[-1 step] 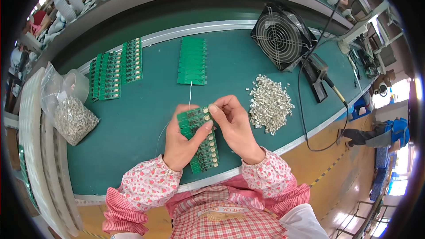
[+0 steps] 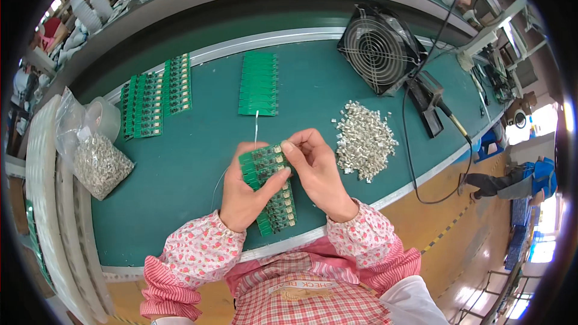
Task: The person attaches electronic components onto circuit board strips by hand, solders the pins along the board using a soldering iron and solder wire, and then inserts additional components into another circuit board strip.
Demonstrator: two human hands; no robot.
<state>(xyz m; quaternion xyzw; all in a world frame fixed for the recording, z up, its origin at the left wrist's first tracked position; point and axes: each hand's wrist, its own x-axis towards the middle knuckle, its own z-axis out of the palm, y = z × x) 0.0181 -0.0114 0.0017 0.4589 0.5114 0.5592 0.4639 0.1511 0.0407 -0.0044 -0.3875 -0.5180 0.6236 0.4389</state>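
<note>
A green circuit board panel [image 2: 278, 207] with rows of small parts and white connectors along its right edge is tilted up above the near part of the table. My left hand [image 2: 244, 195] grips it from the left, thumb across its face. At the panel's upper right corner, my right hand [image 2: 319, 171] has thumb and forefinger pinched against the edge beside a white connector; whatever lies between those fingertips is hidden. A thin silvery wire [image 2: 256, 127] rises behind my left hand toward a bare green panel [image 2: 259, 84]. Right of my hands lies a pile of small white connectors [image 2: 365, 141].
Populated green panels [image 2: 142, 105] lie at the far left, near a clear bag of small parts [image 2: 102, 165] and a tape roll [image 2: 105, 117]. A black fan [image 2: 380, 51] and a soldering iron in its stand [image 2: 426, 108] are at the right, the cord looping over the table edge.
</note>
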